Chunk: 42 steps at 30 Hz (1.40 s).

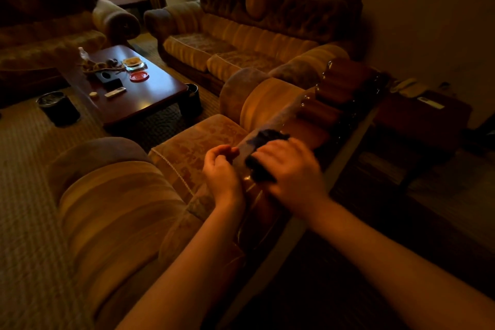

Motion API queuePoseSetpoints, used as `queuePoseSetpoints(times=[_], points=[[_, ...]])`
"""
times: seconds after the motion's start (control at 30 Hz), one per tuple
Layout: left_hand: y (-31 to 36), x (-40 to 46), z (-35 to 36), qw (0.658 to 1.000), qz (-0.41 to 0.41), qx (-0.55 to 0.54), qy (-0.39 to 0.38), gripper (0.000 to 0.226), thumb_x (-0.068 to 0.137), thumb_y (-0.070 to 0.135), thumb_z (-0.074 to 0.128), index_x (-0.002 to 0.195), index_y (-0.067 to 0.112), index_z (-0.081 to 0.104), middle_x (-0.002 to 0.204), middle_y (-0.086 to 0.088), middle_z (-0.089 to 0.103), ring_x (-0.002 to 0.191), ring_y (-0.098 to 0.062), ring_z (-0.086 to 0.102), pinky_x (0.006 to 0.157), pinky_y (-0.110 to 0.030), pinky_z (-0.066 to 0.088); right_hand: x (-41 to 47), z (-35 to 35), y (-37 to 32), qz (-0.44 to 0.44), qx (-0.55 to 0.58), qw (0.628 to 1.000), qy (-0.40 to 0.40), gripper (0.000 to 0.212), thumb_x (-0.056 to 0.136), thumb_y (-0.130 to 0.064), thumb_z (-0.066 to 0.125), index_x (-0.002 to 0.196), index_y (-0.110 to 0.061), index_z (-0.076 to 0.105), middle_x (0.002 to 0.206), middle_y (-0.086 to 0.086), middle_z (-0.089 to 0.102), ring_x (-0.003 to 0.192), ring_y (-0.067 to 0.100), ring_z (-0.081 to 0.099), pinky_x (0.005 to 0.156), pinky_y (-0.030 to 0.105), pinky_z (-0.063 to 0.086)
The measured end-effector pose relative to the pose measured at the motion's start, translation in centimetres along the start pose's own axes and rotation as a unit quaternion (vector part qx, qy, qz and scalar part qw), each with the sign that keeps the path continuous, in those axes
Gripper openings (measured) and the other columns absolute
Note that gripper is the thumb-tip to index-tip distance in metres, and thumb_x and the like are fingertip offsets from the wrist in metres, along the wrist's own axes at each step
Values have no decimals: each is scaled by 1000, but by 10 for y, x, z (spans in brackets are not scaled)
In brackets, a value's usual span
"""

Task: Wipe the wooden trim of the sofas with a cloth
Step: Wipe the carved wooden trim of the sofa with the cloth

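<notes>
sofas (241, 43): 3 | coffee table (150, 94): 1 | bins (57, 107): 2 | cloth (263, 153): 1 | hands (292, 169): 2
</notes>
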<state>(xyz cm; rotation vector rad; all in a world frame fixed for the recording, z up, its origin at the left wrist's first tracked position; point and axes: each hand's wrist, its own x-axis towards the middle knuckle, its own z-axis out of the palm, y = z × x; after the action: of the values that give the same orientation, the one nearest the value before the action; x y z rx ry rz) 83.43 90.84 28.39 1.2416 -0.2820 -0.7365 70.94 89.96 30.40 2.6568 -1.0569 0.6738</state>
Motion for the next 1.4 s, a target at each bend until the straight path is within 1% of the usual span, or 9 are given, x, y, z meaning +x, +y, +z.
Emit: queuePoseSetpoints(times=[0.1,0.23,0.53,0.7,0.83,1.03,1.17,1.27,1.4], points=[[3,-3,2,1000,-8,-4,0,30,88,-4,32,80,13,56,78,-10,62,78,-20,60,73,-33,51,9,-7,40,11,-41,999,27,43,73,-29,60,114,-16,65,116,4,64,112,23,58,105,45,26],[10,0,3,998,-39,-41,6,30,89,-5,30,81,11,54,76,-10,59,71,-16,59,55,-19,48,72,-15,36,132,-54,983,-117,29,87,-35,55,110,-18,61,112,3,62,111,22,52,102,39,29],[31,22,-7,999,19,32,26,27,91,1,31,80,16,51,75,-4,55,70,-13,53,65,-26,41,28,-2,-8,4,0,996,-93,32,82,-32,57,110,-16,63,112,4,63,117,22,50,109,43,17],[38,17,-13,998,8,66,3,27,94,6,31,80,18,51,77,-3,55,74,-13,53,68,-27,41,94,-5,8,144,-77,963,-214,34,93,-41,43,111,-17,60,115,5,61,118,25,48,111,48,14],[49,20,-17,997,8,75,12,24,93,9,33,81,17,52,76,-3,56,72,-14,54,66,-28,40,95,7,-24,55,-110,943,-308,37,95,-43,40,112,-17,59,119,4,59,113,25,52,100,41,28],[49,11,-3,996,11,91,-15,20,93,12,36,84,15,54,80,-4,57,77,-16,55,72,-31,42,26,6,-14,-49,24,998,-32,29,78,-39,53,86,-16,69,94,1,68,101,22,60,101,41,27],[45,-5,24,984,57,147,-87,24,96,16,35,99,7,57,93,-10,58,85,-18,54,71,-29,42,-41,30,14,0,74,983,169,41,80,-40,61,113,-16,62,124,4,60,122,21,50,108,48,27],[38,-19,48,911,201,288,-216,30,97,23,32,99,8,58,98,-7,55,90,-17,52,77,-32,39,-51,43,19,135,128,950,252,48,92,-50,39,129,-19,45,140,5,42,132,21,37,109,48,26],[23,-22,82,676,412,502,-348,49,93,35,28,132,14,49,133,-8,46,123,-22,42,101,-37,35,-27,54,57,309,310,831,344,50,95,-45,36,130,-11,45,137,15,45,127,26,43,104,40,35]])
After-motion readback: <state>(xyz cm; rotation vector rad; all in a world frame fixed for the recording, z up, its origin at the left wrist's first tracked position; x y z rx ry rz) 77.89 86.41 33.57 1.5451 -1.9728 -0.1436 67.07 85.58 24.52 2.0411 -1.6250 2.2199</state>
